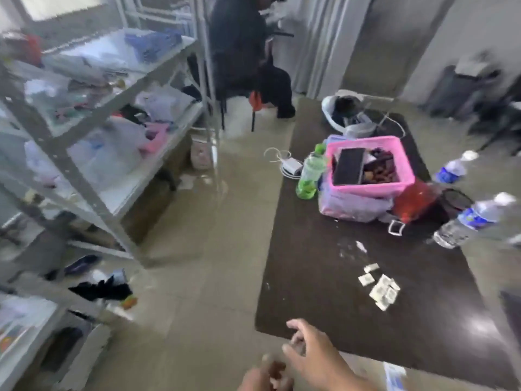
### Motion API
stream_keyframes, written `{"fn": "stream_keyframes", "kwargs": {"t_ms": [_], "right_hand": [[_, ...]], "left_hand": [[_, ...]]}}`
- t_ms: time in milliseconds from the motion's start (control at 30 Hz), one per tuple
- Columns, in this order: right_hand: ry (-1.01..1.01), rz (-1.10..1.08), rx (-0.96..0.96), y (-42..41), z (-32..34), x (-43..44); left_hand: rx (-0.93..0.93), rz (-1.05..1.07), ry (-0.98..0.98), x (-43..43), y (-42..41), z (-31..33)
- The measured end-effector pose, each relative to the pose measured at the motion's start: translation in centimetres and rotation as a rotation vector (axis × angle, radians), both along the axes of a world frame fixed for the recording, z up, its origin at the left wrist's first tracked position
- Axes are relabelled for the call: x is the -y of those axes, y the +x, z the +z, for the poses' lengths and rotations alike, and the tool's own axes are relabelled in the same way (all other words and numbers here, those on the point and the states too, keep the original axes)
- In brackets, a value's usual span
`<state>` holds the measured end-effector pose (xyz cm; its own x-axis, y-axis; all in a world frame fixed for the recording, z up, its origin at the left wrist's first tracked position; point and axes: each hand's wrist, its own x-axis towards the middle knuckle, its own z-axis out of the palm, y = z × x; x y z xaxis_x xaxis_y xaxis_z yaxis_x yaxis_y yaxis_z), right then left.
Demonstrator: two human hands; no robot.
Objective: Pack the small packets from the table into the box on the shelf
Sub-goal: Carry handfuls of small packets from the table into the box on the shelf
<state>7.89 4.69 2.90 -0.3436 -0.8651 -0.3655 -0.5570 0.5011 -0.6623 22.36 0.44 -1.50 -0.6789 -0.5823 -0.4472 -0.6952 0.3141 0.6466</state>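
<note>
Several small white packets (379, 286) lie in a loose cluster on the dark table (324, 277) at the right. My right hand (313, 351) hovers at the table's near left corner, fingers spread, holding nothing. My left hand (267, 375) is low at the bottom edge, fingers curled; the blur hides whether it holds anything. A grey metal shelf unit (93, 114) stands at the left, its levels cluttered with bags and cloth. I cannot make out the box on the shelf in this blurred frame.
On the table stand a pink basket (369, 165) atop a bag, a green bottle (310, 173), two water bottles (473, 218), a red pouch and a charger. A person in dark clothes sits at the back (248, 52). Dark items lie on the floor near the shelf.
</note>
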Motion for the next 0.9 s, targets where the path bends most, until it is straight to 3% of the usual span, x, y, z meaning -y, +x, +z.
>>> {"fn": "stream_keyframes", "kwargs": {"t_ms": [33,133,333,467,600,700,900], "right_hand": [[-0.001,-0.097,0.003,-1.3,-0.2,-1.6],[-0.044,-0.3,0.015,-5.7,-1.0,-6.0],[-0.13,-0.664,-0.122,-16.4,-2.7,-9.5],[-0.051,-0.482,-0.17,-19.9,-4.2,-8.4],[-0.116,-0.366,-0.373,-20.7,-5.9,-8.1],[-0.163,-0.378,-0.397,-20.9,-6.8,-8.8],[-0.162,-0.545,-0.329,-20.9,-6.6,-7.8]], "left_hand": [[-0.019,-0.028,-0.149,-0.2,-0.8,0.2],[-0.125,-0.04,0.004,-1.3,-5.1,3.6],[-0.142,-0.16,0.025,0.4,-16.7,3.4],[-0.175,-0.168,-0.08,1.9,-25.0,2.7],[-0.035,-0.266,-0.16,3.1,-30.3,0.9],[0.038,-0.332,-0.192,3.4,-31.3,0.1],[-0.017,-0.242,-0.16,3.3,-30.0,-0.4]]}}
